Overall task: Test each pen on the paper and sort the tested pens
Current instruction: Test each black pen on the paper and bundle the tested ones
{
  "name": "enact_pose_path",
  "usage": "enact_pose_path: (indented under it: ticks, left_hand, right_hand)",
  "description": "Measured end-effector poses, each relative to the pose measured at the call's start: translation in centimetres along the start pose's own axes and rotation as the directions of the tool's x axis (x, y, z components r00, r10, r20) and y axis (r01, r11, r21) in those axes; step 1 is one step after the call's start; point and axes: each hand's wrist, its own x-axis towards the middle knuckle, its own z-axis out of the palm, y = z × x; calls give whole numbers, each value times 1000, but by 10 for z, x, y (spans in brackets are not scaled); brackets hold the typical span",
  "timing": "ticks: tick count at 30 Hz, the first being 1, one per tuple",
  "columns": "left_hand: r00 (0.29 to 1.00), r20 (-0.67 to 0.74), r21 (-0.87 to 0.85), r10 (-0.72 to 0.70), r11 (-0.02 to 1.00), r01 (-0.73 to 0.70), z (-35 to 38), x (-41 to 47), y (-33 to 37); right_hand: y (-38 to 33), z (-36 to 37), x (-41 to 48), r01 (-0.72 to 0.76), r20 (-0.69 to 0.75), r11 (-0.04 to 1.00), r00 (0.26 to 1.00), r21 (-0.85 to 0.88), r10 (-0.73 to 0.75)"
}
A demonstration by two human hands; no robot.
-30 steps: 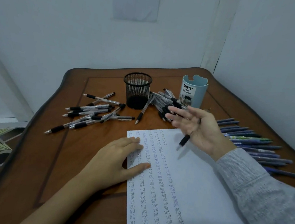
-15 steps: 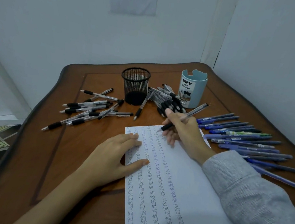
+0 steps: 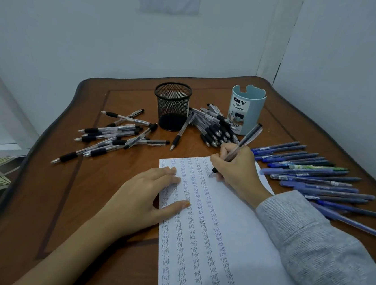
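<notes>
Head view: a pen (image 3: 243,144) is pinched in the right hand (image 3: 237,171), its tip touching the paper (image 3: 247,231) near the top edge. The sheet is pressed flat by the left hand (image 3: 146,193), fingers straight. A short, light stroke is best made beside the last column, with the sheet pinned.

My right hand (image 3: 235,171), a second ago lifted with fingers spread above the white sheet of paper (image 3: 232,217), now grips the clear black-gripped pen (image 3: 244,141), tip set near the sheet's top edge.
</notes>
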Motion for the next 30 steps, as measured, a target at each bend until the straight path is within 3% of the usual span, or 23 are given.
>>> enact_pose_path:
  ticks: [7,30]
  left_hand:
    - [1000,0,2,4,1000,-4,0,-1,0]
    - [1000,15,7,-13,1000,13,0,-1,-1]
  right_hand:
    - [0,0,2,-6,56,1000,998,-4,6]
    - [1,0,1,25,-10,998,1000,56,-24]
